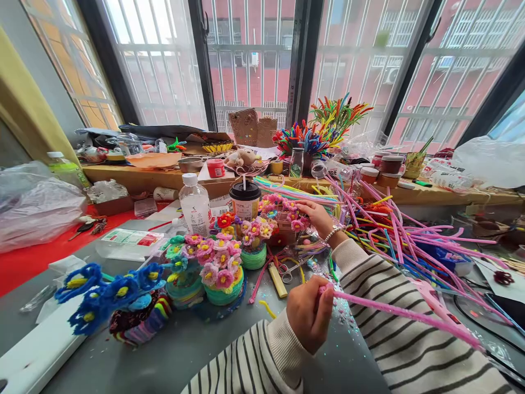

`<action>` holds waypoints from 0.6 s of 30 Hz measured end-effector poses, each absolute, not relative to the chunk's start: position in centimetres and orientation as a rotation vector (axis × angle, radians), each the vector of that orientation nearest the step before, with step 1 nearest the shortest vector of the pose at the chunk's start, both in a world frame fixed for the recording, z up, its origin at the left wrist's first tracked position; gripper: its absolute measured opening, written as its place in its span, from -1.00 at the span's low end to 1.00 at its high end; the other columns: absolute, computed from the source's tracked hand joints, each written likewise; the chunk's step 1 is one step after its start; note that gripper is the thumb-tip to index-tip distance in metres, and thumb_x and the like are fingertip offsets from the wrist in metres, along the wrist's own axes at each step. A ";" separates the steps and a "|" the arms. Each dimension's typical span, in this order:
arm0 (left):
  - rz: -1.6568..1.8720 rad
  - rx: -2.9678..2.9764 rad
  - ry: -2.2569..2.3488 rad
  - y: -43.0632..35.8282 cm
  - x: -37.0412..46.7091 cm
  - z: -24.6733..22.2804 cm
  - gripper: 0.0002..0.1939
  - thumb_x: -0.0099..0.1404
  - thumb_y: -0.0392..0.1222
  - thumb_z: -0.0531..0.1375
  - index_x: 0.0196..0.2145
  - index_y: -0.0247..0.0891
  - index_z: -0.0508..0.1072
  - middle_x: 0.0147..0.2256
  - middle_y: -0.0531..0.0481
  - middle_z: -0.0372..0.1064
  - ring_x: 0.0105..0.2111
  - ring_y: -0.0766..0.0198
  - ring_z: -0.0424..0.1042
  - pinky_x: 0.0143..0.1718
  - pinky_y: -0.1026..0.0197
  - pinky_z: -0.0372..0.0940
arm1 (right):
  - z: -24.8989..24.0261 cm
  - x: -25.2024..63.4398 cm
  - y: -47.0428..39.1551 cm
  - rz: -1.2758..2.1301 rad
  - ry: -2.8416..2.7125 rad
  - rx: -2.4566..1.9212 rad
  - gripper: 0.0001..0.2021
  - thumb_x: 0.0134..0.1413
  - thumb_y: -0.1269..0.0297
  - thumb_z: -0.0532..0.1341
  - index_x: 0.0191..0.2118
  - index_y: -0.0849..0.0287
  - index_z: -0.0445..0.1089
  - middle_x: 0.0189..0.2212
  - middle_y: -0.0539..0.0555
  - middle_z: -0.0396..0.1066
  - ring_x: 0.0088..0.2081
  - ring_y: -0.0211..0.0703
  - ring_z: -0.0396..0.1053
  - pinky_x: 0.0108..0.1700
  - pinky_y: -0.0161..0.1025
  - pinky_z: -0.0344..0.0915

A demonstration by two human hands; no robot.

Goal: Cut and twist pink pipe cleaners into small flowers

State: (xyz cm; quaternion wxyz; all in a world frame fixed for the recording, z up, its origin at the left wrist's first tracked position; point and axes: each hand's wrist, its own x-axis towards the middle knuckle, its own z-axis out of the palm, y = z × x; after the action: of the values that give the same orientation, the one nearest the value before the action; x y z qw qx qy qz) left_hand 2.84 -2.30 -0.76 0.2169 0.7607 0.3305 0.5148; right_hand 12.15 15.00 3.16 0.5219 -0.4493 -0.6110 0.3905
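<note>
My left hand (309,313) is closed around one end of a pink pipe cleaner (404,313), whose long free part runs right across my striped right sleeve. Farther back, my right hand (318,218) reaches out with stretched fingers, their tips at the pink pipe-cleaner flowers (298,223) on a small brownish base; whether they grip a petal is unclear. To the left stand pots of pink pipe-cleaner flowers (221,257) with turquoise wrapped bases. Blue pipe-cleaner flowers (122,291) lean from a striped pot (141,320) at the front left.
Loose pipe cleaners (394,219) are heaped at the right. Scissors (293,269) and a cream lighter (278,280) lie before the flowers. A clear bottle (194,205) and a black-lidded cup (245,200) stand behind. Jars and a bouquet of colourful stems (303,139) crowd the windowsill.
</note>
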 end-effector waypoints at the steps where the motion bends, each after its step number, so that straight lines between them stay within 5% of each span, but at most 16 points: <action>1: 1.426 2.106 0.915 -2.3 2.9 -0.7 -0.79 0.22 -0.24 -0.15 -0.46 -0.29 0.21 -0.68 0.11 0.06 -0.69 0.44 0.05 -0.64 0.36 0.02 | 3.3 12.2 14.8 0.920 -1.493 -1.070 -0.68 -0.22 0.17 0.12 -0.31 0.25 0.35 -0.35 0.07 0.41 -0.37 -0.26 0.33 -0.42 -0.35 0.25; 6: 1.421 2.093 0.933 -2.4 2.9 -0.7 -0.79 0.22 -0.23 -0.15 -0.46 -0.29 0.21 -0.68 0.12 0.06 -0.69 0.44 0.06 -0.62 0.35 0.02 | 3.5 12.7 14.2 0.760 -1.659 -1.085 -0.70 -0.21 0.16 0.15 -0.33 0.23 0.38 -0.36 0.09 0.40 -0.35 -0.20 0.33 -0.33 -0.25 0.25; 11: 1.399 2.079 0.937 -2.4 2.9 -0.9 -0.79 0.22 -0.22 -0.16 -0.45 -0.29 0.20 -0.68 0.13 0.03 -0.69 0.44 0.04 -0.61 0.35 0.02 | 3.8 12.7 14.2 0.481 -1.768 -1.119 -0.73 -0.29 0.14 0.22 -0.40 0.19 0.41 -0.18 0.12 0.31 -0.11 -0.09 0.20 -0.08 -0.14 0.09; 18: 1.398 2.081 0.943 -2.4 2.9 -0.7 -0.79 0.22 -0.22 -0.15 -0.46 -0.29 0.20 -0.69 0.13 0.01 -0.69 0.43 0.04 -0.61 0.35 0.02 | 5.0 11.8 14.9 0.315 -1.895 -1.171 -0.71 -0.30 0.23 0.24 -0.32 0.18 0.39 -0.39 0.07 0.41 -0.33 -0.16 0.30 -0.24 -0.19 0.18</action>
State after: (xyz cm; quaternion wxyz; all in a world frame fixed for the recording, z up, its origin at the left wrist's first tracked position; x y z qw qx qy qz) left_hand 2.89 -2.38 -0.74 0.2296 0.7562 0.3426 0.5080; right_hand 11.84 14.90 5.03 0.4313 -0.4697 -0.7599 0.1263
